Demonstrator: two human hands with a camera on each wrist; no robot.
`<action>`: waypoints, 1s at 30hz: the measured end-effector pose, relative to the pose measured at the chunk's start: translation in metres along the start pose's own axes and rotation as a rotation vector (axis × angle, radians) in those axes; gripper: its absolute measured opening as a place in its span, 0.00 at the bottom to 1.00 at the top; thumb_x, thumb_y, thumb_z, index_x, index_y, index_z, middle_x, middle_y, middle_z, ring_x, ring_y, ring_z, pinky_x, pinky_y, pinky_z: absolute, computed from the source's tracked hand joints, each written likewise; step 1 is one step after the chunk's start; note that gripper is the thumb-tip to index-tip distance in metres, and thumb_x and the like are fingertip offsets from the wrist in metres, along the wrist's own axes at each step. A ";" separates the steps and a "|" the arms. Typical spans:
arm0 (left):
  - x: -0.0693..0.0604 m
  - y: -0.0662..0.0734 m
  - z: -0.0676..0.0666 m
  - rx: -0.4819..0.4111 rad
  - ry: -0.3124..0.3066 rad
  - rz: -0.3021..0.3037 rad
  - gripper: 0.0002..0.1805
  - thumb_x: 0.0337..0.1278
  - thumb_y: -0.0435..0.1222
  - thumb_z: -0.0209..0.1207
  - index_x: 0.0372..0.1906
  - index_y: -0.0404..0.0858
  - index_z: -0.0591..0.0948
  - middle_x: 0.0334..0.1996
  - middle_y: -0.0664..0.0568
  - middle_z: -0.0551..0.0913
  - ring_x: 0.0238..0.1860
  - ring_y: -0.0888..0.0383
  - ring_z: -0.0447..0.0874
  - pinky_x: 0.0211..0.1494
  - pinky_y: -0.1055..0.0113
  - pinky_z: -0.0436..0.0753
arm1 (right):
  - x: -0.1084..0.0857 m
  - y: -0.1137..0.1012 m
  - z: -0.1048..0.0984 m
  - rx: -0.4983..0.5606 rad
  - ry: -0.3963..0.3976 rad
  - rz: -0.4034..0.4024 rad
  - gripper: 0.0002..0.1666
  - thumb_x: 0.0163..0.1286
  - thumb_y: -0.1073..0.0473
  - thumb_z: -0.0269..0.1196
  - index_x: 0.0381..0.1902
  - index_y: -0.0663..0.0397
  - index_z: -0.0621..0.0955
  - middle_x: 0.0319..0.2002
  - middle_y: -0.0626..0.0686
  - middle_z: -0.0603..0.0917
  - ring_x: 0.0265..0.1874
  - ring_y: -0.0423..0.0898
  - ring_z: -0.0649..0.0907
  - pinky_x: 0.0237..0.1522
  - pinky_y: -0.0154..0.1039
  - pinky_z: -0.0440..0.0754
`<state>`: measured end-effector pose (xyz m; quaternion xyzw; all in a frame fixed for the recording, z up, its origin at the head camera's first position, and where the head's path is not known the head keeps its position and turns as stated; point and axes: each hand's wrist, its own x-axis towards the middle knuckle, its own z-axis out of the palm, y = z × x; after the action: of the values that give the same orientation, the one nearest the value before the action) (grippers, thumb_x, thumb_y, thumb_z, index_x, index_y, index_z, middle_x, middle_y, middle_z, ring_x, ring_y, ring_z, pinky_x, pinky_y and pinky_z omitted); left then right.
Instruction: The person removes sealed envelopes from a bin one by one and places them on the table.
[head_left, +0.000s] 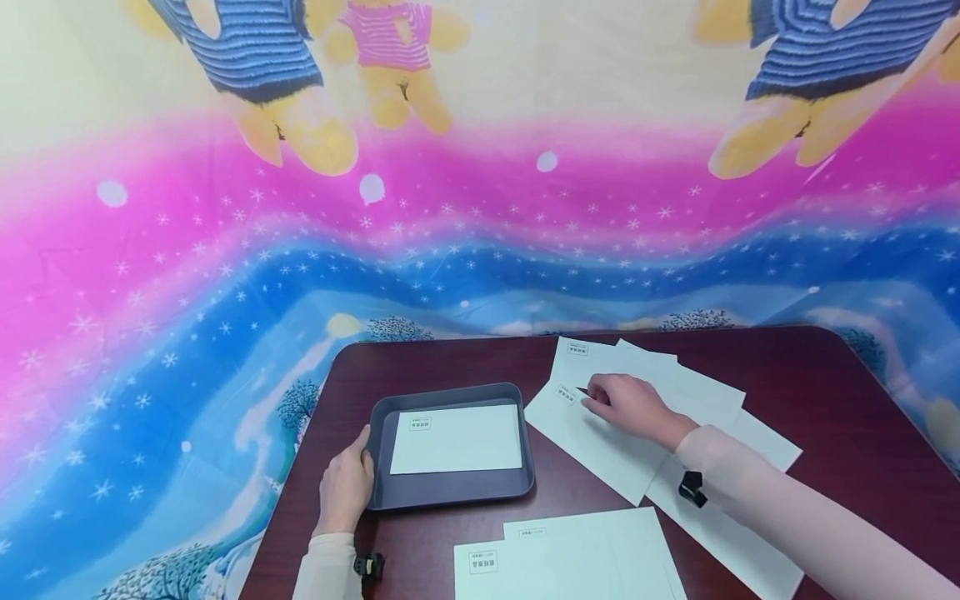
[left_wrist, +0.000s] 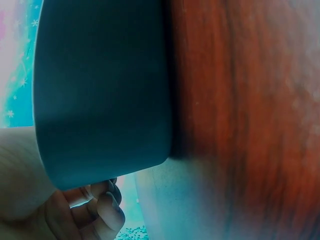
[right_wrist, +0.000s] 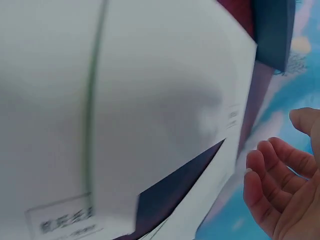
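Observation:
A dark grey tray [head_left: 450, 494] lies on the table with one white envelope [head_left: 457, 446] flat inside it. My left hand [head_left: 347, 487] grips the tray's left side at the rim; in the left wrist view, curled fingers [left_wrist: 107, 210] show beside the tray wall [left_wrist: 100, 100]. My right hand [head_left: 633, 407] hovers over several overlapping white envelopes [head_left: 607, 454] right of the tray, its fingers loosely bent. The right wrist view shows the right hand's palm [right_wrist: 287, 205] holding nothing, apart from the envelope [right_wrist: 165, 100] beside it.
More white envelopes [head_left: 592, 558] lie overlapped at the table's near edge, each with a small printed box. The dark red wooden table [head_left: 847, 392] has rounded far corners. Behind it hangs a printed cloth [head_left: 480, 208] with bears and snowflakes.

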<state>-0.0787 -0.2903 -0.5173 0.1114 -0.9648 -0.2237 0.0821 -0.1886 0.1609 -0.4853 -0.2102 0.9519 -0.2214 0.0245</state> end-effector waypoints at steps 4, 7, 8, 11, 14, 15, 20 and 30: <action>-0.001 0.000 0.000 -0.001 0.003 0.002 0.26 0.71 0.30 0.52 0.73 0.38 0.72 0.13 0.48 0.70 0.11 0.57 0.61 0.18 0.64 0.61 | 0.004 -0.017 -0.002 -0.007 0.005 -0.025 0.13 0.71 0.50 0.65 0.43 0.53 0.85 0.29 0.44 0.82 0.24 0.38 0.74 0.29 0.37 0.72; 0.000 0.000 0.000 0.001 -0.002 -0.003 0.26 0.72 0.30 0.52 0.73 0.38 0.72 0.13 0.47 0.70 0.11 0.57 0.62 0.18 0.64 0.62 | 0.007 -0.031 -0.003 -0.001 0.005 -0.041 0.13 0.71 0.49 0.65 0.44 0.52 0.85 0.31 0.44 0.83 0.25 0.37 0.75 0.31 0.37 0.74; 0.000 0.000 0.000 0.002 -0.003 -0.006 0.26 0.72 0.30 0.52 0.73 0.39 0.72 0.13 0.47 0.70 0.11 0.57 0.62 0.18 0.64 0.62 | 0.008 -0.036 -0.004 0.005 0.005 -0.046 0.13 0.71 0.49 0.65 0.44 0.51 0.85 0.31 0.44 0.83 0.26 0.37 0.75 0.31 0.37 0.74; 0.001 0.000 0.000 0.001 -0.003 -0.005 0.26 0.72 0.30 0.51 0.73 0.39 0.72 0.14 0.47 0.71 0.11 0.56 0.62 0.18 0.63 0.62 | 0.011 -0.050 -0.004 0.021 -0.003 -0.059 0.12 0.71 0.48 0.65 0.44 0.49 0.84 0.31 0.43 0.83 0.25 0.36 0.75 0.30 0.37 0.73; 0.001 0.000 -0.001 -0.001 -0.009 -0.009 0.26 0.72 0.30 0.51 0.73 0.39 0.72 0.14 0.47 0.70 0.12 0.56 0.62 0.18 0.63 0.62 | 0.014 -0.064 -0.003 0.035 -0.012 -0.077 0.13 0.71 0.48 0.65 0.45 0.50 0.85 0.31 0.42 0.83 0.23 0.36 0.74 0.29 0.35 0.72; 0.001 0.000 -0.001 -0.002 -0.009 -0.009 0.26 0.72 0.30 0.51 0.73 0.39 0.72 0.13 0.48 0.70 0.12 0.56 0.62 0.18 0.63 0.61 | 0.015 -0.069 -0.002 0.039 -0.014 -0.083 0.14 0.71 0.48 0.65 0.45 0.50 0.85 0.31 0.42 0.83 0.22 0.36 0.74 0.28 0.35 0.72; 0.000 0.001 -0.001 -0.002 0.001 -0.004 0.26 0.72 0.30 0.51 0.73 0.39 0.72 0.13 0.48 0.70 0.11 0.56 0.61 0.18 0.64 0.61 | 0.020 -0.088 0.003 0.051 -0.020 -0.106 0.12 0.71 0.48 0.65 0.44 0.49 0.85 0.32 0.42 0.83 0.23 0.36 0.74 0.29 0.35 0.73; -0.001 0.002 -0.002 -0.010 0.012 0.014 0.26 0.71 0.29 0.52 0.72 0.37 0.72 0.12 0.48 0.70 0.11 0.57 0.61 0.18 0.64 0.60 | 0.024 -0.111 0.027 0.026 -0.054 -0.224 0.13 0.69 0.50 0.68 0.45 0.51 0.85 0.38 0.47 0.86 0.36 0.43 0.83 0.40 0.41 0.81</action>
<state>-0.0773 -0.2894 -0.5151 0.1057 -0.9639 -0.2272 0.0901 -0.1632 0.0493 -0.4602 -0.3207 0.9186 -0.2292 0.0281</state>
